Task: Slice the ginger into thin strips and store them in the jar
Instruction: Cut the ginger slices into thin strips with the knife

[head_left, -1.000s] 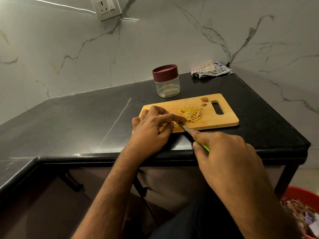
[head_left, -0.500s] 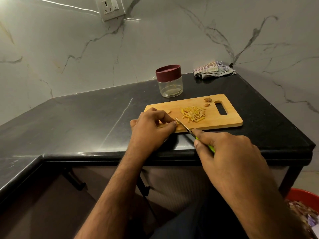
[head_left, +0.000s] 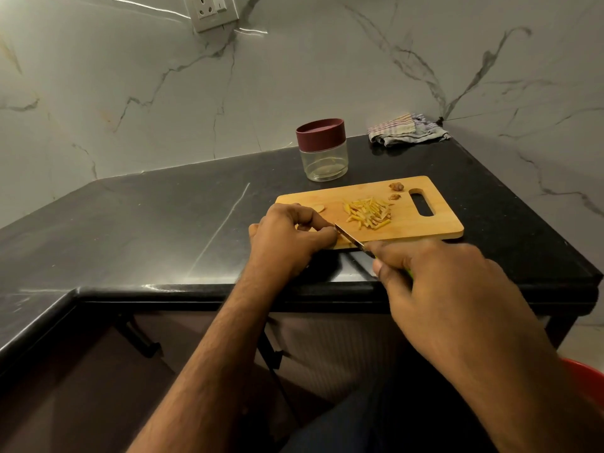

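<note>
A wooden cutting board lies on the black counter. A pile of yellow ginger strips sits in its middle, with two brown ginger scraps near the handle hole. My left hand rests on the board's near left corner, fingers curled over a ginger piece that is mostly hidden. A thin ginger slice shows just beyond my knuckles. My right hand grips a green-handled knife, its blade tip against my left fingertips. The clear jar with a maroon lid stands closed behind the board.
A folded striped cloth lies in the counter's far right corner. A wall socket is set in the marble backsplash. A red bin stands on the floor at lower right. The counter edge runs just below my wrists.
My left fingers have curled back and drawn leftward on the ginger piece. The knife has shifted left with them, blade still at my fingertips. The camera view has drifted slightly.
</note>
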